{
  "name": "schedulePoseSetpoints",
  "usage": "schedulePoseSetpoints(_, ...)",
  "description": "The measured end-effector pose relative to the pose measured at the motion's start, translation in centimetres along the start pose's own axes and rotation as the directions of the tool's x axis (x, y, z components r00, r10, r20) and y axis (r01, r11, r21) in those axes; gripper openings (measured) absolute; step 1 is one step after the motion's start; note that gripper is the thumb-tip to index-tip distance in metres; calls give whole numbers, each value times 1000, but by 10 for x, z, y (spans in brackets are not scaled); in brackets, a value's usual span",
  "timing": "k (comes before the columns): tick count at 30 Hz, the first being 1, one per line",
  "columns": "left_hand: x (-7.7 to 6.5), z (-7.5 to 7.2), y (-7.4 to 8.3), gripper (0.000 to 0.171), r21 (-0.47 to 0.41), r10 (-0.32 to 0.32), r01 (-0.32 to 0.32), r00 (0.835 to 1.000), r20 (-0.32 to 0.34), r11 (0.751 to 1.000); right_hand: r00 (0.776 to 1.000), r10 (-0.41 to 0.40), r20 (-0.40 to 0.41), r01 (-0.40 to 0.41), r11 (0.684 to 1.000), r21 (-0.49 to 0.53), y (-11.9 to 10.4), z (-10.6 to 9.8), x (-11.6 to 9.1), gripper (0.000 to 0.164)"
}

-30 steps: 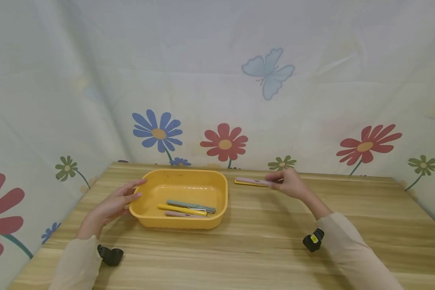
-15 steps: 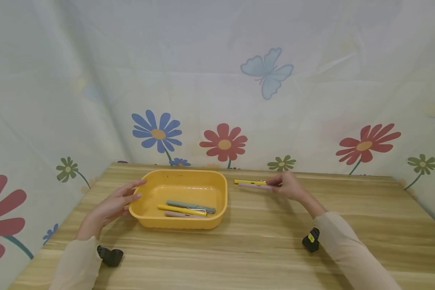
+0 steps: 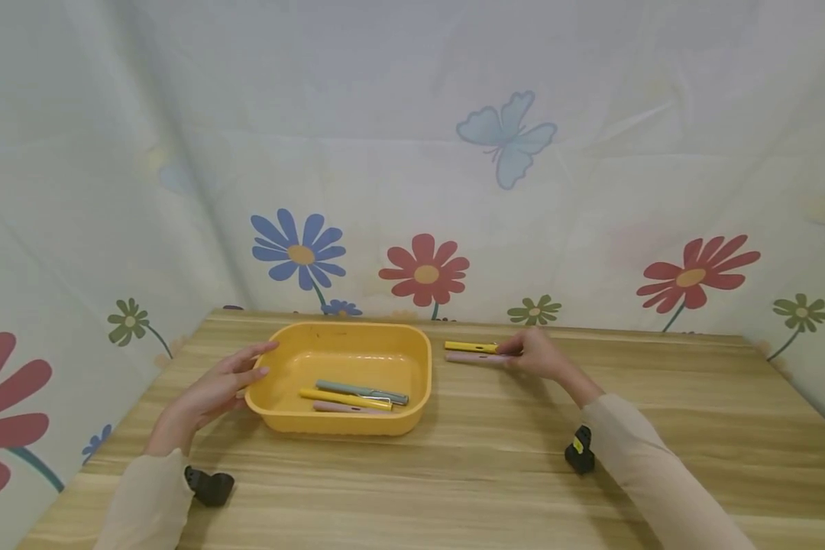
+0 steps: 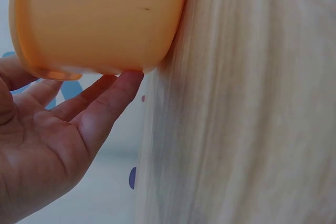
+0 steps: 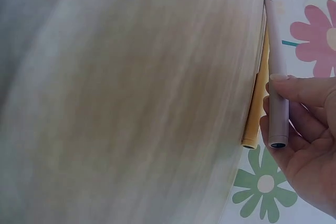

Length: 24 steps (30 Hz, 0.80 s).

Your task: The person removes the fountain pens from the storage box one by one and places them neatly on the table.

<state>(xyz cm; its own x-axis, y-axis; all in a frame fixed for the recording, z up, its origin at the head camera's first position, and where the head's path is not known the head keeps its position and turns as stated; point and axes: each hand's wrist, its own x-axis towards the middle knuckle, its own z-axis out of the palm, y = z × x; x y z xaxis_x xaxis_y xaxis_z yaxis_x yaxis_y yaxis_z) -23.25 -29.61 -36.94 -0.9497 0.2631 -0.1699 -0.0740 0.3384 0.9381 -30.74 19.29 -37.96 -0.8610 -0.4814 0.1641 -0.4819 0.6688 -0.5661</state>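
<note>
In the head view my left hand (image 3: 209,388) holds the left end of a yellow plastic basin (image 3: 337,425). Its thumb reaches over the rim, and in the left wrist view fingers (image 4: 113,95) touch the outer wall. My right hand (image 3: 541,356) pinches a pink pen (image 3: 469,357) between thumb and fingers, right of the basin. Just behind that pen lies a yellow pen (image 3: 466,347), its right end covered by the hand. Inside the basin are a grey-green pen (image 3: 357,390), another yellow pen (image 3: 337,397) and another pink pen (image 3: 340,407), partly hidden by the front wall.
Everything stands on a wood-grain table (image 3: 412,489). A pale curtain (image 3: 385,153) printed with flowers and a butterfly hangs behind its back edge. Black wrist cameras, such as the left one (image 3: 209,486), are worn on both sleeved arms.
The pink pen has come forward with my right hand, from behind or over the yellow pen to its near side, so more of the yellow pen shows. The left hand and basin stay put.
</note>
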Motion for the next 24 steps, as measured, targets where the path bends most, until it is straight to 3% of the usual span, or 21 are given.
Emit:
schedulePoseSetpoints(12, -4, -3, -4, 60, -5, 14, -14, 1000, 10, 1000, 999, 10, 37, -11, 1000, 23, 2, 6, 7, 19)
schedulePoseSetpoints(18, -3, -1, -4, 60, -22, 41, -40, 999, 19, 999, 999, -7, 37, 8, 1000, -2, 2, 7, 7, 19)
schedulePoseSetpoints(24, -1, 0, -1, 59, -10, 21, -21, 1000, 8, 1000, 999, -25, 39, 26, 999, -43, 4, 4, 9, 18)
